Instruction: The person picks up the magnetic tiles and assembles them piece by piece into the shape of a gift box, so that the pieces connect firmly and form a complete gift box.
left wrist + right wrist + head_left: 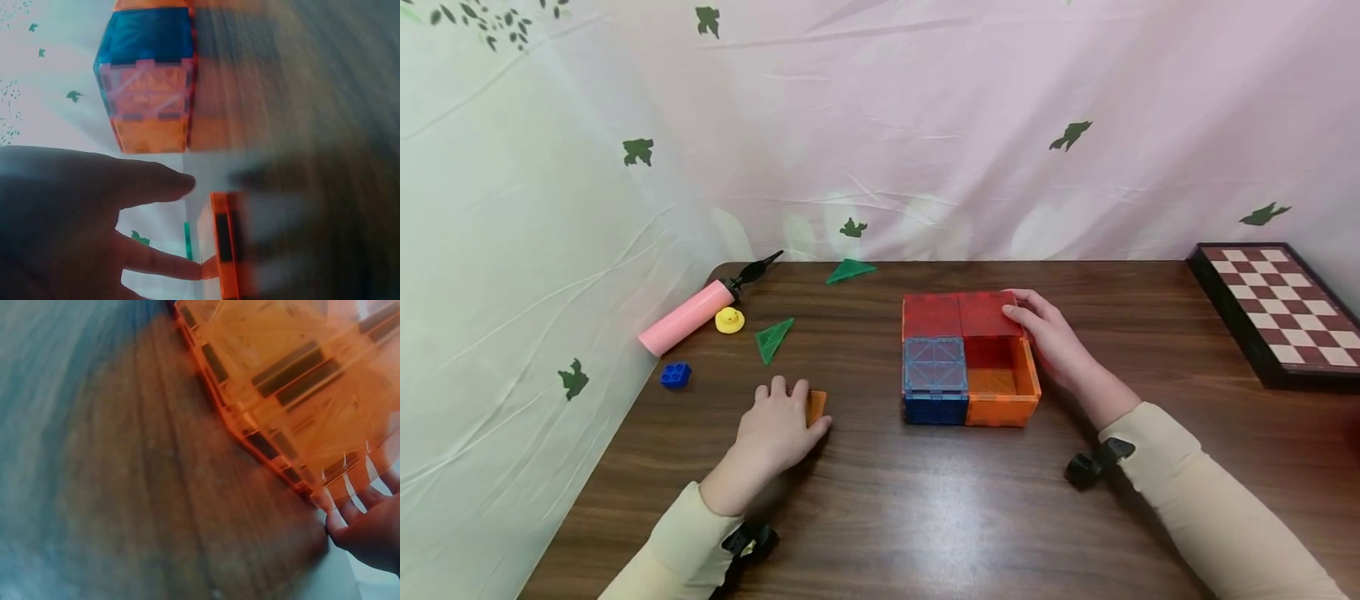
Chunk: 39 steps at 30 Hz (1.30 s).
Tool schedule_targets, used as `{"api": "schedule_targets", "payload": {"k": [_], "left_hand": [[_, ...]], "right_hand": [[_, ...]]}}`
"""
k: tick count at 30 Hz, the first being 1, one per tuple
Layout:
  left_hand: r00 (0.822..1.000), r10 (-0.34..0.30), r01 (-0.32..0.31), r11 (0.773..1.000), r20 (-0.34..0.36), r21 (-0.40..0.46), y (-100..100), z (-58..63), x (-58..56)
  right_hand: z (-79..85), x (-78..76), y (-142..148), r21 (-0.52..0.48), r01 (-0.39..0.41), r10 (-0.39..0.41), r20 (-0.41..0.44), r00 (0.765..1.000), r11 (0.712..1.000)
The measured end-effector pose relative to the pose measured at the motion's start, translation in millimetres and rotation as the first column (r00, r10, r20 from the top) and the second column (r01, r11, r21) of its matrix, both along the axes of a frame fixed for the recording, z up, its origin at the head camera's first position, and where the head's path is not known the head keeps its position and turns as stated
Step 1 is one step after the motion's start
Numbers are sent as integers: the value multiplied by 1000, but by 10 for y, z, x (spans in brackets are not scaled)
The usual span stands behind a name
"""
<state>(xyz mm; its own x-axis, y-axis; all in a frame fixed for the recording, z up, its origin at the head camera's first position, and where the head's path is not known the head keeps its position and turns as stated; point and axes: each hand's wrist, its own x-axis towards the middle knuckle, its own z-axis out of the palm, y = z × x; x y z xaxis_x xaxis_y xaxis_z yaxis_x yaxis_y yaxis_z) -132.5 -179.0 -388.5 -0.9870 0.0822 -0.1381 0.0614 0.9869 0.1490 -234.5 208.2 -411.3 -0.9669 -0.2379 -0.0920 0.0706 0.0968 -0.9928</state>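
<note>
A box of translucent magnetic tiles point(1002, 412) stands on the table, with two red tiles point(931, 315) across the back of its top. A blue tile point(934, 365) covers the front left cell, while the orange front right cell is uncovered. My right hand point(1056, 342) holds the box at its back right corner, thumb on the red top and fingers along the orange wall point(294, 419). To the left of the box, my left hand point(778, 425) reaches over a loose orange tile point(817, 406). Its fingers touch that tile, and in the left wrist view the thumb point(169, 181) stands apart from it.
Two green triangle tiles point(773, 340) point(850, 270) lie behind my left hand. Farther left are a pink pump point(685, 318), a yellow rubber duck point(729, 320) and a blue building block point(675, 375). A checkered game board point(1285, 304) lies at the right; a cloth backdrop point(925, 125) hangs behind.
</note>
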Motion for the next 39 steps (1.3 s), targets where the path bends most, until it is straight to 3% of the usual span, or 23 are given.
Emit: {"api": "schedule_targets", "payload": {"k": [5, 15, 18, 21, 25, 26, 28, 31, 34, 36, 39], "left_hand": [[1000, -10, 10, 1000, 12, -19, -31, -34, -11], [989, -85, 95, 992, -119, 81, -4, -120, -49], [969, -112, 138, 985, -221, 104, 35, -88, -49], [930, -159, 209, 970, -332, 121, 109, -5, -42], [848, -272, 357, 928, -454, 110, 269, 150, -46], [821, -308, 401, 911, -480, 102, 317, 186, -51], [751, -389, 496, 866, -533, 67, 434, 245, -73], [636, -525, 628, 778, -566, -17, 660, 308, -126], [525, -659, 735, 670, -538, -104, 933, 343, -178], [472, -725, 783, 606, -502, -141, 1107, 353, -207], [417, -786, 832, 533, -458, -157, 1322, 356, -263]], "right_hand": [[-22, 6, 10, -41, 1, -1, 7, 1000, 999], [-62, 15, -11, -41, 7, -7, -15, 1000, 999], [-60, 23, -14, -50, 7, -8, -16, 1000, 999], [-57, 27, -18, -54, 5, -6, -16, 1000, 999], [-64, 22, -21, -64, 3, -4, -14, 1000, 998], [-66, 20, -22, -68, 1, -2, -14, 1000, 998], [-69, 18, -22, -75, -1, 0, -14, 1000, 997], [-67, 19, -19, -80, 2, -4, -16, 1000, 997], [-73, 22, -16, -90, 12, -14, -21, 1000, 996], [-78, 22, -18, -107, 15, -18, -26, 999, 994], [-85, 19, -29, -139, 9, -14, -35, 999, 990]]}}
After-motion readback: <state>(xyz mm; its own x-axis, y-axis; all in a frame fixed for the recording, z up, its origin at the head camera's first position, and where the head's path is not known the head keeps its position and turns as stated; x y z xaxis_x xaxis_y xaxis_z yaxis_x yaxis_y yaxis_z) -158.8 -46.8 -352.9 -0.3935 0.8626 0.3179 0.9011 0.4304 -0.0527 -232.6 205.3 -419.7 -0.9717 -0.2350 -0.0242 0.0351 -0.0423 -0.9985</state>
